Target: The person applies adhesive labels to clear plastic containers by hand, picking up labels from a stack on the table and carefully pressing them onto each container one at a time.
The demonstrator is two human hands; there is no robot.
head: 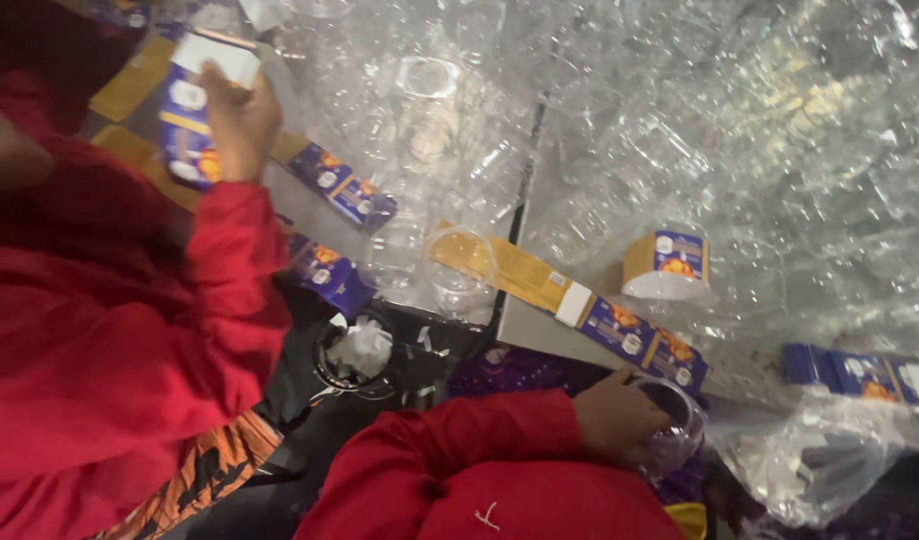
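My left hand (237, 118) is raised at the upper left, in a red sleeve. It is closed around a blue and orange labelled container (187, 120) with a white top. My right hand (616, 412), also red-sleeved, is low at the centre right and grips a clear plastic jar (676, 432) at its mouth. The jar lies tilted against my lap, beside a strip of blue and yellow labels (619, 325).
A big heap of clear plastic jars (679, 130) covers the grey table (524, 325). One labelled jar (667, 265) stands near it. More label strips (344, 185) lie at left and far right (859, 372). A round black holder with crumpled white paper (359, 350) and a clear bag (814, 465) sit near me.
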